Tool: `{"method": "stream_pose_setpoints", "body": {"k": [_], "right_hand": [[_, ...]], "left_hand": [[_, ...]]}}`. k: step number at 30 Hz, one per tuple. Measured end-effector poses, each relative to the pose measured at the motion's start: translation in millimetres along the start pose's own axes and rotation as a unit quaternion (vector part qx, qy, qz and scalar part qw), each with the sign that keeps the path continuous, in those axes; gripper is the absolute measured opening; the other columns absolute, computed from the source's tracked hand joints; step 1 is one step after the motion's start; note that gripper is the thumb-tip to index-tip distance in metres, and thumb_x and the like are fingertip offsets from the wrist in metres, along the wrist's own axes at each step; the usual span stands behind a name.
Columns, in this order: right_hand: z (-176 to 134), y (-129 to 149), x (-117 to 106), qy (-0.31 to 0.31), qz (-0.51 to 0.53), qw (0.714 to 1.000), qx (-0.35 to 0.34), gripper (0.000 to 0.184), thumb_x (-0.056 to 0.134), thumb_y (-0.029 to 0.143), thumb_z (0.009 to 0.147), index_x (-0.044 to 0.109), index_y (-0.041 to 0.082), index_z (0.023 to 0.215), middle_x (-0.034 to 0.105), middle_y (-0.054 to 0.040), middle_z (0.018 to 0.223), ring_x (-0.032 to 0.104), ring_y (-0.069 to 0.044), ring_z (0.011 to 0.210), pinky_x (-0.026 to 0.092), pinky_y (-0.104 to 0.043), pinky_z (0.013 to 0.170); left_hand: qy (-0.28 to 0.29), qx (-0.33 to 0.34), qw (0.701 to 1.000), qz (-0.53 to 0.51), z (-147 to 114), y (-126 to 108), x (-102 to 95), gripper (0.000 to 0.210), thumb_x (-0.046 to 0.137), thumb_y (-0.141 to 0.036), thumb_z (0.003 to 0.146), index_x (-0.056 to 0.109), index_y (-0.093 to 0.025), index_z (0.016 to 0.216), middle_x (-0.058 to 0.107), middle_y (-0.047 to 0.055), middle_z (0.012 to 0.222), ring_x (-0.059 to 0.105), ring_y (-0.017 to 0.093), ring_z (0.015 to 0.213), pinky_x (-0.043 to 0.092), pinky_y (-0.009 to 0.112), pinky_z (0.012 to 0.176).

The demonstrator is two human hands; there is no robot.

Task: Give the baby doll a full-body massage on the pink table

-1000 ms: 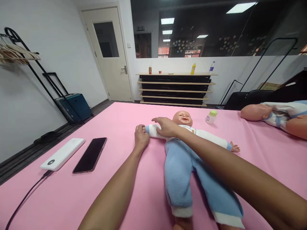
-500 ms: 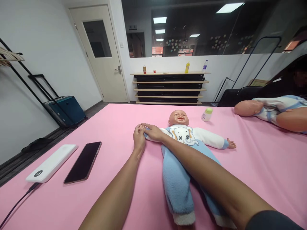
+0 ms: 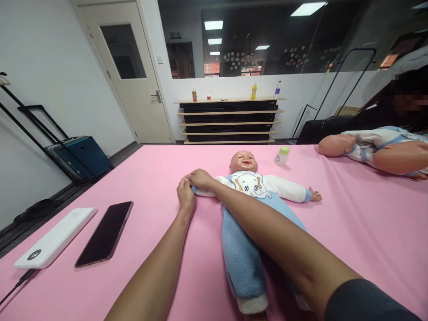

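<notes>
Doll (image 3: 252, 185) face up on pink table (image 3: 160, 174), head at far side
Left hand (image 3: 186, 196) at end of outstretched sleeve (image 3: 203, 193), fingers curled close; right hand (image 3: 201, 179) over cuff (image 3: 194, 189), fingers bent, whether pinching can't tell
Light grip looks best: left steadying, right pressing softly, no twist on doll's arm
Green-capped bottle (image 3: 281, 157) right of head, shut, contents unclear
Shelf (image 3: 230, 100) behind: yellow bottle (image 3: 253, 92), yellow throughout; red cup (image 3: 208, 98), inside unseen
Suitcase (image 3: 79, 156) closed, floor left

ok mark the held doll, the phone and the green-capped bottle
Held doll (image 3: 249, 182): head view, elephant on its chest
Phone (image 3: 104, 234): head view, middle of its screen
Green-capped bottle (image 3: 281, 159): head view, body below the cap
</notes>
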State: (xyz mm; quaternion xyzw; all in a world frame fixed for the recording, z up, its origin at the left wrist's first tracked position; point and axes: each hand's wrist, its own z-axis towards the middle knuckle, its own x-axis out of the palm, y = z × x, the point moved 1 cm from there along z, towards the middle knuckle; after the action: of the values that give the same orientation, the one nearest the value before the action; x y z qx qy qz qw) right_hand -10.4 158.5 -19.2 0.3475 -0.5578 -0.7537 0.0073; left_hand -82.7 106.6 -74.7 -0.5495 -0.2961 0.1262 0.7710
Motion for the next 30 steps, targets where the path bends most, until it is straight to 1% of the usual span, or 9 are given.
{"method": "stream_pose_setpoints", "body": {"k": [2, 4, 6, 10, 13, 18, 22, 25, 30], "right_hand": [[3, 0, 6, -0.013, -0.011, 1.0, 0.009, 0.014, 0.062, 0.016, 0.072, 0.065, 0.014, 0.059, 0.065, -0.0057, 0.061, 0.057, -0.017, 0.07, 0.041, -0.025, 0.068], [2, -2, 9, -0.017, -0.003, 1.0, 0.001, 0.011, 0.061, 0.016, 0.073, 0.069, 0.015, 0.067, 0.068, -0.0054, 0.069, 0.057, -0.016, 0.072, 0.04, -0.024, 0.068], [-2, -7, 10, -0.013, 0.014, 1.0, -0.01, 0.015, 0.057, 0.02, 0.077, 0.071, 0.015, 0.074, 0.069, -0.0035, 0.073, 0.057, -0.014, 0.071, 0.04, -0.023, 0.067], [-7, -16, 5, -0.011, 0.04, 0.999, -0.009, 0.019, 0.057, 0.027, 0.076, 0.067, 0.014, 0.067, 0.061, 0.001, 0.061, 0.051, -0.011, 0.062, 0.037, -0.02, 0.059], [-7, -20, 3, -0.028, 0.052, 0.998, -0.005, 0.023, 0.057, 0.031, 0.076, 0.065, 0.014, 0.062, 0.057, 0.0026, 0.057, 0.048, -0.009, 0.059, 0.035, -0.02, 0.057], [-5, -23, 6, -0.061, 0.067, 0.996, 0.01, 0.03, 0.056, 0.037, 0.078, 0.064, 0.015, 0.059, 0.056, 0.0024, 0.054, 0.047, -0.01, 0.056, 0.034, -0.021, 0.055], [-4, -24, 7, -0.094, 0.078, 0.992, 0.024, 0.04, 0.053, 0.046, 0.082, 0.061, 0.015, 0.057, 0.053, 0.0017, 0.051, 0.045, -0.01, 0.055, 0.031, -0.022, 0.053], [-4, -24, 8, -0.099, 0.094, 0.99, 0.023, 0.038, 0.054, 0.043, 0.081, 0.06, 0.014, 0.056, 0.05, 0.0024, 0.05, 0.044, -0.01, 0.055, 0.03, -0.022, 0.053], [-11, -19, 8, -0.067, 0.137, 0.988, 0.012, 0.023, 0.058, 0.03, 0.074, 0.062, 0.013, 0.058, 0.055, 0.0029, 0.055, 0.046, -0.009, 0.056, 0.033, -0.02, 0.055]], "left_hand": [[-0.007, -0.013, 0.999, -0.033, 2, 3, -1.5, 0.028, 0.049, -0.028, 0.082, 0.067, -0.017, 0.101, 0.069, 0.006, 0.105, 0.065, 0.019, 0.1, 0.051, 0.037, 0.093], [-0.016, -0.022, 0.998, -0.059, 3, 5, -2.2, 0.029, 0.051, -0.027, 0.08, 0.067, -0.017, 0.103, 0.069, 0.007, 0.108, 0.064, 0.02, 0.102, 0.05, 0.037, 0.095], [-0.019, -0.021, 0.998, -0.062, 4, 7, -2.1, 0.028, 0.054, -0.025, 0.079, 0.068, -0.016, 0.101, 0.069, 0.008, 0.109, 0.064, 0.019, 0.104, 0.049, 0.037, 0.098], [-0.034, -0.027, 0.999, -0.018, 6, 10, -1.9, 0.027, 0.054, -0.027, 0.082, 0.066, -0.016, 0.103, 0.069, 0.007, 0.106, 0.065, 0.018, 0.101, 0.049, 0.036, 0.098], [-0.036, -0.024, 0.999, 0.002, 7, 10, -1.8, 0.03, 0.052, -0.032, 0.086, 0.065, -0.017, 0.109, 0.068, 0.008, 0.111, 0.064, 0.018, 0.104, 0.049, 0.036, 0.098], [-0.021, -0.004, 0.999, 0.024, 2, 5, -0.4, 0.034, 0.051, -0.031, 0.087, 0.066, -0.016, 0.114, 0.065, 0.01, 0.122, 0.059, 0.02, 0.115, 0.045, 0.035, 0.103], [0.012, 0.036, 0.995, 0.093, -4, -2, 0.1, 0.036, 0.051, -0.034, 0.09, 0.064, -0.021, 0.12, 0.065, 0.008, 0.123, 0.059, 0.021, 0.116, 0.043, 0.037, 0.105], [-0.001, 0.039, 0.993, 0.114, -4, -2, -1.6, 0.036, 0.053, -0.038, 0.09, 0.066, -0.021, 0.118, 0.066, 0.009, 0.121, 0.061, 0.021, 0.113, 0.045, 0.038, 0.103], [-0.029, 0.019, 0.997, 0.075, 1, 2, -3.4, 0.039, 0.052, -0.045, 0.088, 0.067, -0.016, 0.11, 0.068, 0.011, 0.113, 0.064, 0.022, 0.105, 0.049, 0.038, 0.096]]}}
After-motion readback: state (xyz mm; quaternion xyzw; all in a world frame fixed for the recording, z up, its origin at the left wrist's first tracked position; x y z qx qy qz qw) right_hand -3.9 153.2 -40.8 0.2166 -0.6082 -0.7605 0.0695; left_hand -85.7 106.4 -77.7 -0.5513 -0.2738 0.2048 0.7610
